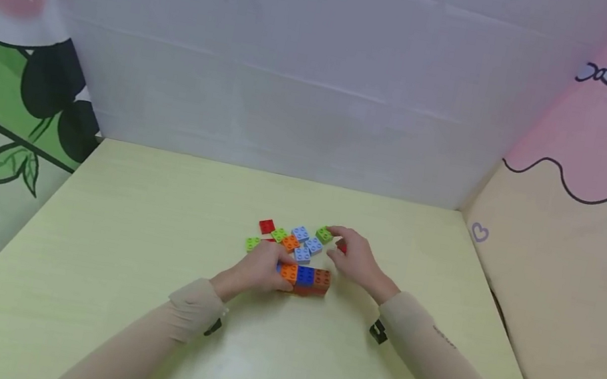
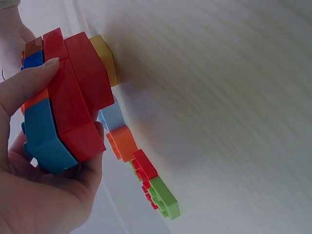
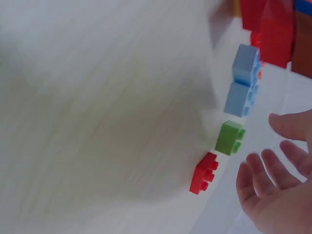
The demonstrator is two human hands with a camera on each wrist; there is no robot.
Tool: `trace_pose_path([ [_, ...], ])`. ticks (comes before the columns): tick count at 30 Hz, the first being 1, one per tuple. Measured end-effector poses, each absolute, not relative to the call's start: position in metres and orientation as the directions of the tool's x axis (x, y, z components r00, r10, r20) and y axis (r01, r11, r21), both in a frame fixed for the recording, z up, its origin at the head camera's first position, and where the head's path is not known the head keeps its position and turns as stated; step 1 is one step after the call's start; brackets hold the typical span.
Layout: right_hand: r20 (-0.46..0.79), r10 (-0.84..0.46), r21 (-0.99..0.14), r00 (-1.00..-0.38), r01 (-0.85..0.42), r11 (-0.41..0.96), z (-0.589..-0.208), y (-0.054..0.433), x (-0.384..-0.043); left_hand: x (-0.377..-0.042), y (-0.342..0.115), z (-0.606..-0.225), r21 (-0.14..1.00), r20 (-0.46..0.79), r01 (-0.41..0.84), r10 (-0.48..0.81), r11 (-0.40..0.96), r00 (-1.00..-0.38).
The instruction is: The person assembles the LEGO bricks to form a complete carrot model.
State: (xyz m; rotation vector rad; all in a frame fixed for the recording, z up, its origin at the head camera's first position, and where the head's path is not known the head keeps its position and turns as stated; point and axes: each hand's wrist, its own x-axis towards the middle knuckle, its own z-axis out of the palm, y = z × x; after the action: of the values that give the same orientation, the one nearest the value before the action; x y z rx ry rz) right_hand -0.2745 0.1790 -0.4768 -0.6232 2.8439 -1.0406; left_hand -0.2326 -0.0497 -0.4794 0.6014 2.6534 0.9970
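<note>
My left hand (image 1: 259,266) grips a stack of toy building bricks (image 1: 305,276) from its left end, thumb along the near side. In the left wrist view the stack's top row shows teal (image 2: 46,136), orange, blue and brown bricks. Red bricks (image 2: 75,109) form the layers beneath, with a yellow brick (image 2: 106,61) at the bottom. My right hand (image 1: 355,259) hovers with loosely bent fingers over the right side of the loose bricks, holding nothing. Nearest to it are a red brick (image 3: 203,173) and a light green brick (image 3: 229,138), apart from the fingers.
Behind the stack lie loose bricks: light blue ones (image 1: 302,255), an orange one (image 1: 290,243), green ones (image 1: 279,235) and a flat red one (image 1: 267,226). The pale table (image 1: 186,196) meets a white back wall (image 1: 292,113) and painted side walls.
</note>
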Motion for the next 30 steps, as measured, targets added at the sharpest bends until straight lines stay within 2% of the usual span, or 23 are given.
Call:
trace_pose_path([
  [6,0.026,-0.381,-0.480,-0.924,-0.346,0.806,-0.483,0.176,-0.297,-0.235,-0.050,-0.482,0.651,-0.054,0.330,0.476,0.683,-0.878],
  [12,-0.041,-0.421,-0.427,-0.906,-0.365,0.827,-0.490,0.172,-0.313,-0.233,-0.051,-0.479,0.671,-0.053,0.326,0.482,0.666,-0.875],
  [18,-0.111,-0.409,-0.393,-0.906,-0.338,0.855,-0.497,0.164,-0.319,-0.232,-0.052,-0.480,0.681,-0.063,0.303,0.465,0.667,-0.883],
  [26,-0.060,-0.422,-0.290,-0.905,-0.388,0.875,-0.505,0.165,-0.319,-0.232,-0.052,-0.482,0.678,-0.054,0.311,0.466,0.666,-0.883],
  [30,-0.043,-0.409,-0.273,-0.911,-0.383,0.882,-0.507,0.167,-0.320,-0.234,-0.053,-0.481,0.670,-0.042,0.324,0.470,0.668,-0.882],
])
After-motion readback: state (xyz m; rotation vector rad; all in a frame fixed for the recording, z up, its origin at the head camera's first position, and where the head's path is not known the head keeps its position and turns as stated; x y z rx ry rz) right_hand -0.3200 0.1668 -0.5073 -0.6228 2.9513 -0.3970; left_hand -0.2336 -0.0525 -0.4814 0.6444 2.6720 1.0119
